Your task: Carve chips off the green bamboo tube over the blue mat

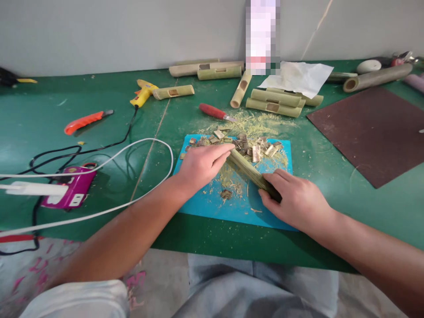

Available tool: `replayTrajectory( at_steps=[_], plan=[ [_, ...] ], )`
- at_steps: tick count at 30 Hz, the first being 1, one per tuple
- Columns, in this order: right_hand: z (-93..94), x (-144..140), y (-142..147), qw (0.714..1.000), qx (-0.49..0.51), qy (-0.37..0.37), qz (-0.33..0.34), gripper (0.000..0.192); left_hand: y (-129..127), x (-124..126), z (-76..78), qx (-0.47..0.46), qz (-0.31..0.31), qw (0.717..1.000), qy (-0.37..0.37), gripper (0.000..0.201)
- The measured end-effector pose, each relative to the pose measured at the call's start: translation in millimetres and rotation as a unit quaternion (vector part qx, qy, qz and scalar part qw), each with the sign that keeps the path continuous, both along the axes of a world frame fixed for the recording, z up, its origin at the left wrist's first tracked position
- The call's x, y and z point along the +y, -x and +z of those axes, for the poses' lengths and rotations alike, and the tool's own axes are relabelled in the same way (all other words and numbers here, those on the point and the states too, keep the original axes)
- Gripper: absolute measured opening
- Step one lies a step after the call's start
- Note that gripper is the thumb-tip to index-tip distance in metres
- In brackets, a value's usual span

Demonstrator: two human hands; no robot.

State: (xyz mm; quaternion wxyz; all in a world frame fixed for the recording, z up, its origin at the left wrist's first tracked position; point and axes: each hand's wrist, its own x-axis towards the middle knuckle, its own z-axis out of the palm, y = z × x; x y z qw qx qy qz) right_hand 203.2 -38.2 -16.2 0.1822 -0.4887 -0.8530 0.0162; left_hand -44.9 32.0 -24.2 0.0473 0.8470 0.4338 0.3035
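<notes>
A green bamboo tube [249, 168] slants over a blue mat [198, 204], its near end toward my right side. My right hand [296, 198] is closed round the near end, thumb below and fingers on top. At the far end, my left hand [207, 164] has its fingertips and thumb against the tube, pinching it; the exact contact is partly hidden. Bamboo chips [256, 153] and pale shavings lie about the tube. A dark chip [226, 194] rests nearer me on the mat. Beyond the mat is a red-handled knife [213, 111], its blade among shavings.
Several cut bamboo tubes [273, 107] lie at the back beside white paper [298, 77]. On the left are an orange utility knife [84, 122], a yellow glue gun [145, 92], a purple power strip [71, 190] and loose cables. A brown board [374, 132] lies right.
</notes>
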Motion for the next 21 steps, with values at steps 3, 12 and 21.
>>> replayTrajectory(
  at_steps=[3,12,21],
  plan=[
    [0.3,0.3,0.5,1.0,0.0,-0.001,0.002,0.023,2.7,-0.7,-4.2,0.05,-0.029,0.997,-0.043,0.025],
    [-0.5,-0.1,1.2,1.0,0.002,0.014,0.001,0.022,3.8,-4.4,-1.7,0.126,-0.018,0.987,-0.102,0.027],
    [-0.3,-1.4,1.2,1.0,-0.004,0.027,-0.006,0.023,2.4,-8.5,-4.1,0.083,-0.05,0.994,-0.056,0.029]
  ],
)
